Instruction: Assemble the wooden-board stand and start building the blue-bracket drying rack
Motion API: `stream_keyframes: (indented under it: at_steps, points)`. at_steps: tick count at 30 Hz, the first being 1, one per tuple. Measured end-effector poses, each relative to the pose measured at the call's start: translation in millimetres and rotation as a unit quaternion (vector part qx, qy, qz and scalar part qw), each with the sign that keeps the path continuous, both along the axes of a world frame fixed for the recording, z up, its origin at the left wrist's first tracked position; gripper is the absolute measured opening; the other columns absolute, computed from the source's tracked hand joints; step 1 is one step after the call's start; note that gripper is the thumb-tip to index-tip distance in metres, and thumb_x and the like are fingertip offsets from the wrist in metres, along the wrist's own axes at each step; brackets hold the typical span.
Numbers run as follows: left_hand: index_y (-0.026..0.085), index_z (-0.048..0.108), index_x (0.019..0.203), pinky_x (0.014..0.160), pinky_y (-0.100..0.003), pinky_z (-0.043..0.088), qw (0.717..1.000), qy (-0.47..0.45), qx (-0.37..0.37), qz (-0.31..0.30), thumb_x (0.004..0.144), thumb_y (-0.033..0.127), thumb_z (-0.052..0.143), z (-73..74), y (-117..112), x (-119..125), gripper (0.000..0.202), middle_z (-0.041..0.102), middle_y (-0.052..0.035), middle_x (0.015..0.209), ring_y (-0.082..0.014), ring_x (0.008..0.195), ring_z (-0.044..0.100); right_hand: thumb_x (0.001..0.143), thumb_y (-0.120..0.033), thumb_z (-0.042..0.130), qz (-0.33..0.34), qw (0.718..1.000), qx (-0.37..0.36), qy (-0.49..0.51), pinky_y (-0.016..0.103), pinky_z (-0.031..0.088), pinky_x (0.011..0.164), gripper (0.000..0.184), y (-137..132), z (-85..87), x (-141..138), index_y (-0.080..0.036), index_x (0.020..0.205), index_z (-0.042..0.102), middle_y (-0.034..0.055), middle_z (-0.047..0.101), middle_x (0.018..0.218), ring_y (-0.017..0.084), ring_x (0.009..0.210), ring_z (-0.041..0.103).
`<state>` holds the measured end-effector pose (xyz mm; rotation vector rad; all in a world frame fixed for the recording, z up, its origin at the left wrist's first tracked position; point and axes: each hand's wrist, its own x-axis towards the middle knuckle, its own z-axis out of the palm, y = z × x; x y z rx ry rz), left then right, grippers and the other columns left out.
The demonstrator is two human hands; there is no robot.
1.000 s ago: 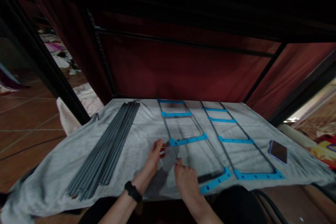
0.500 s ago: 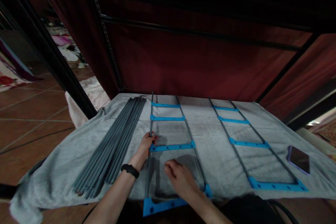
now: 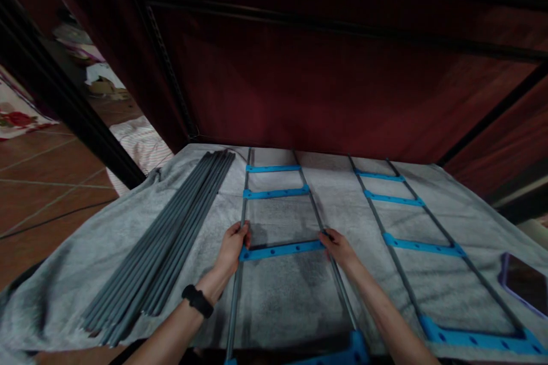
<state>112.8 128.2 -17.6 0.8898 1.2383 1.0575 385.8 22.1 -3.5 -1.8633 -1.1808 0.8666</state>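
Observation:
In the middle of the cloth lies a ladder-shaped rack frame, with two grey tubes joined by blue plastic crosspieces. My left hand [image 3: 235, 245] is closed round the left grey tube [image 3: 233, 302], just above the end of the third blue crosspiece [image 3: 280, 250]. At the opposite end of that crosspiece, my right hand [image 3: 338, 246] grips the right grey tube [image 3: 342, 291], its fingers touching the blue end. The nearest crosspiece [image 3: 338, 355] is partly cut off by the lower picture edge. A black band is on my left wrist.
Loose grey tubes [image 3: 166, 239] lie bundled at the left. A second blue-and-grey frame [image 3: 423, 246] rests to the right, with a phone [image 3: 524, 285] beyond it. Grey cloth [image 3: 282, 296] covers the surface. Red fabric [image 3: 321, 91] and dark metal bars [image 3: 299, 20] enclose the back.
My right hand has moved up and right from inside the frame onto its right tube. My left hand stays on the left tube. The view has shifted closer.

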Motion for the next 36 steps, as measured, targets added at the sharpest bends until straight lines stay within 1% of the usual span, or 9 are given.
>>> stream_keyframes:
  at_steps: [4, 9, 14, 19, 22, 26, 31, 33, 36]
  points:
    - [0.014, 0.061, 0.093, 0.041, -0.02, 0.033, 1.0, -0.01, 0.014, 0.006, 0.066, 0.044, 0.07, 5.1, -14, 9, 0.041, 0.054, 0.0051, 0.058, -0.0072, 0.044, 0.044, 0.076, -0.059, 0.062, -0.036, 0.974, 0.027, 0.223, 0.022, 0.033, 0.037, 0.041, -6, 40.8, -2, -0.021, 0.086, 0.054, -0.0069, 0.052, 0.059, 0.01, 0.041, 0.047]
    - [0.015, 0.059, 0.102, 0.046, -0.02, 0.04, 0.999, -0.034, 0.026, 0.01, 0.069, 0.047, 0.07, 5.4, -35, 26, 0.047, 0.057, 0.0042, 0.064, -0.0088, 0.05, 0.05, 0.078, -0.056, 0.063, 0.004, 0.957, 0.073, 0.281, 0.022, 0.037, 0.035, 0.038, -24, 76.2, -5, -0.019, 0.084, 0.053, 0.0012, 0.066, 0.084, 0.008, 0.044, 0.052]
    - [0.015, 0.059, 0.109, 0.05, -0.023, 0.044, 0.999, -0.047, 0.023, -0.01, 0.068, 0.055, 0.071, 9.2, -47, 32, 0.058, 0.06, 0.0016, 0.068, -0.0119, 0.055, 0.055, 0.082, -0.056, 0.06, 0.035, 0.972, 0.096, 0.212, 0.02, 0.038, 0.034, 0.037, -47, 121.4, -22, -0.021, 0.088, 0.052, 0.0012, 0.066, 0.087, 0.009, 0.048, 0.055]
    - [0.016, 0.059, 0.118, 0.063, -0.027, 0.05, 0.996, 0.018, 0.084, -0.014, 0.077, 0.053, 0.065, 20.5, -39, 16, 0.056, 0.065, -0.0069, 0.092, -0.0172, 0.076, 0.063, 0.089, -0.049, 0.053, 0.101, 0.987, 0.095, 0.083, 0.02, 0.04, 0.039, 0.028, -61, 174.3, -30, -0.022, 0.092, 0.052, -0.003, 0.061, 0.073, 0.009, 0.049, 0.053]
    - [0.018, 0.056, 0.123, 0.073, -0.032, 0.052, 0.976, 0.085, 0.198, 0.03, 0.082, 0.041, 0.06, 35.9, -30, 5, 0.047, 0.062, -0.0107, 0.108, -0.0196, 0.091, 0.062, 0.091, -0.048, 0.05, 0.132, 0.989, 0.065, -0.029, 0.021, 0.037, 0.04, 0.026, -65, 206.0, -27, -0.023, 0.091, 0.053, -0.0057, 0.054, 0.062, 0.01, 0.047, 0.051]
    - [0.022, 0.052, 0.13, 0.093, -0.04, 0.049, 0.893, 0.175, 0.409, 0.064, 0.091, 0.03, 0.051, 81.7, -29, -2, 0.04, 0.054, -0.0129, 0.128, -0.023, 0.117, 0.054, 0.094, -0.043, 0.045, 0.17, 0.96, 0.047, -0.217, 0.023, 0.033, 0.046, 0.021, -72, 239.9, -34, -0.024, 0.089, 0.053, -0.0068, 0.048, 0.056, 0.012, 0.048, 0.049]
    - [0.022, 0.041, 0.142, 0.112, -0.047, 0.037, 0.802, 0.244, 0.542, 0.057, 0.093, 0.022, 0.047, 146.2, -26, -4, 0.05, 0.046, -0.0134, 0.14, -0.0242, 0.134, 0.041, 0.092, -0.034, 0.044, 0.203, 0.911, 0.028, -0.359, 0.027, 0.033, 0.057, 0.014, -83, 239.0, -54, -0.025, 0.091, 0.054, -0.0035, 0.057, 0.063, 0.017, 0.06, 0.059]
    - [0.021, 0.04, 0.143, 0.116, -0.047, 0.033, 0.778, 0.259, 0.573, 0.008, 0.092, 0.016, 0.044, 156.5, -18, -6, 0.052, 0.046, -0.0129, 0.143, -0.0235, 0.137, 0.039, 0.093, -0.033, 0.042, 0.21, 0.903, 0.008, -0.375, 0.028, 0.035, 0.06, 0.015, -89, 227.1, -59, -0.025, 0.096, 0.055, -0.0024, 0.061, 0.066, 0.019, 0.064, 0.062]
    - [0.021, 0.043, 0.142, 0.117, -0.048, 0.031, 0.747, 0.279, 0.6, -0.071, 0.086, 0.007, 0.04, 155.2, -4, -4, 0.057, 0.044, -0.0117, 0.147, -0.0232, 0.141, 0.036, 0.095, -0.035, 0.039, 0.211, 0.903, -0.011, -0.374, 0.03, 0.038, 0.064, 0.019, -97, 209.2, -63, -0.026, 0.102, 0.054, -0.0007, 0.065, 0.072, 0.022, 0.071, 0.067]
